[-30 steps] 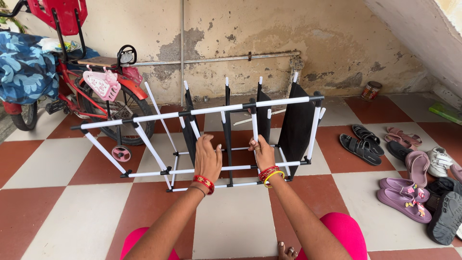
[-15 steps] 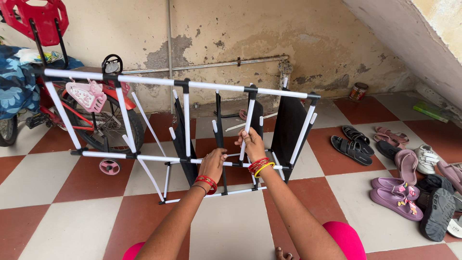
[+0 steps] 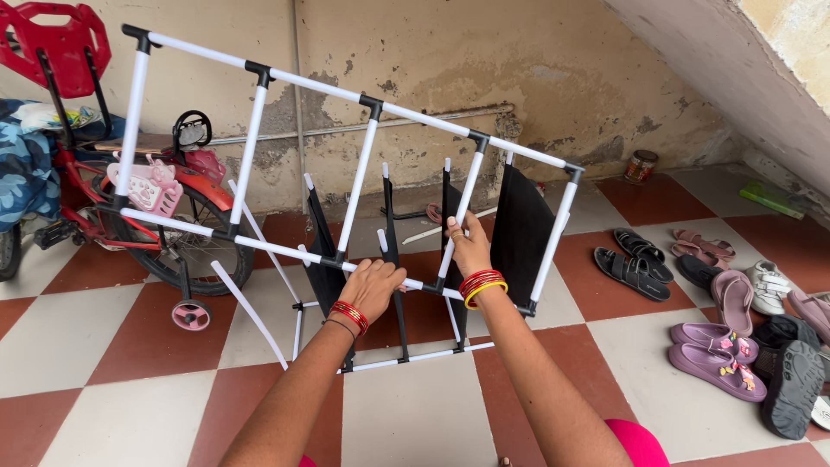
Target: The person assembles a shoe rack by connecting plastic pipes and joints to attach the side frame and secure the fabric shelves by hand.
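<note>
Standing on a red-and-white checkered floor (image 3: 130, 346) near the wall, a rack frame (image 3: 359, 182) of white tubes and black connectors is seen tilted, its ladder-like upper section raised toward the wall. The left hand (image 3: 370, 285) is closed over the lower horizontal tube of that section, fingers curled around it. The right hand (image 3: 469, 249) is wrapped around an upright white tube just beside it, thumb pressed along the tube. Black fabric panels (image 3: 519, 229) are hung between the lower tubes. A red child's bicycle (image 3: 164, 216) with a training wheel is parked at the floor's left edge, partly behind the frame. Sandals and shoes (image 3: 735, 320) are scattered along the right edge. A small tin (image 3: 641, 164) is placed against the far wall.
</note>
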